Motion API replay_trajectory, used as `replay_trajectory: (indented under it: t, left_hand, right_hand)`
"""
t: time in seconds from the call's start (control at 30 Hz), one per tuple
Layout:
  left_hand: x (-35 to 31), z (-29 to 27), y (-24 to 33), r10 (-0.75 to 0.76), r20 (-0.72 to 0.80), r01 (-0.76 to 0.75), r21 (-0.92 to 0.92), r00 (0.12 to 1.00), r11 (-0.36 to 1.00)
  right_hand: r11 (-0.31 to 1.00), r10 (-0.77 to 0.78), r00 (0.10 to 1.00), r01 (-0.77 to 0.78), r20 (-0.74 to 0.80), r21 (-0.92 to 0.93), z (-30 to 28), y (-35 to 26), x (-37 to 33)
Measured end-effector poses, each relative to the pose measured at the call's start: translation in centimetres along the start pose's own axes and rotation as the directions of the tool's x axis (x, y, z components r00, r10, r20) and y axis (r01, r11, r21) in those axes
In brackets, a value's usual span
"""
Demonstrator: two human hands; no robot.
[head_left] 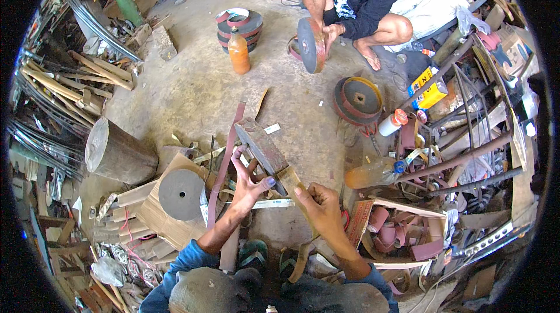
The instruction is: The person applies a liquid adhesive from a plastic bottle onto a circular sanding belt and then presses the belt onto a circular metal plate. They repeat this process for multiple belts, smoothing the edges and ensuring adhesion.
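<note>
A dark, thick wheel (262,148) with a reddish, worn rim stands tilted in front of me. Against its left face my left hand (247,187) holds it, thumb and fingers spread wide. My right hand (321,208) pinches a tan strip (289,177) at the near end of the wheel's rim. The strip's tail runs down below the right hand toward my feet. A long reddish-brown strip (224,164) lies to the left of the wheel. Part of the left fingers is hidden behind the wheel.
A round grey disc (182,194) lies on cardboard at left, near a log stump (119,152). At right are a box of reddish strip rolls (402,234), a plastic bottle (373,174) and a white jar (392,123). Across from me a seated person holds another wheel (311,46).
</note>
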State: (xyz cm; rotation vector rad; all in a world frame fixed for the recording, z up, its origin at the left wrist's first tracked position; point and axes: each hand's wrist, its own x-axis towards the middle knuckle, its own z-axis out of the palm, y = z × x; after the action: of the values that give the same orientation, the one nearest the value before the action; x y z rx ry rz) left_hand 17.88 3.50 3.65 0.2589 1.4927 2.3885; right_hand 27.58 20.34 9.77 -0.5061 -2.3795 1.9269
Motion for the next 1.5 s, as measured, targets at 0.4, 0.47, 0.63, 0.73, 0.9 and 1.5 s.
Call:
replay_trajectory:
  t: [0.4, 0.47, 0.63, 0.73, 0.9, 1.5]
  left_hand:
    - [0.4, 0.2, -0.3, 0.053, -0.022, -0.048, 0.183, 0.998, 0.982]
    - [0.4, 0.2, -0.3, 0.095, 0.001, -0.093, 0.215, 0.996, 0.972]
    - [0.0, 1.0, 0.1, 0.095, 0.003, -0.094, 0.16, 0.995, 0.983]
    - [-0.1, 1.4, 0.4, 0.019, -0.038, -0.011, 0.205, 0.999, 0.979]
    - [-0.2, 0.8, -0.1, -0.016, -0.082, 0.034, 0.22, 0.997, 0.975]
    - [8.1, -1.6, 11.5, -0.006, 0.069, 0.031, -0.374, 0.998, 0.927]
  right_hand:
    - [1.0, 0.009, 0.999, -0.007, 0.042, -0.029, 0.0, -0.1, 0.0]
    - [0.999, 0.023, 0.999, -0.021, 0.048, -0.039, 0.1, 0.0, -0.1]
    - [1.0, 0.012, 0.999, -0.012, 0.039, 0.008, 0.5, -0.1, -0.2]
    - [0.999, 0.01, 0.998, -0.012, 0.057, 0.031, 0.5, -0.2, -0.3]
    - [0.997, -0.033, 0.997, 0.038, 0.065, -0.066, 0.7, 0.4, -0.3]
    - [0.952, -0.287, 0.837, 0.302, 0.465, 0.045, -1.4, 3.8, 1.5]
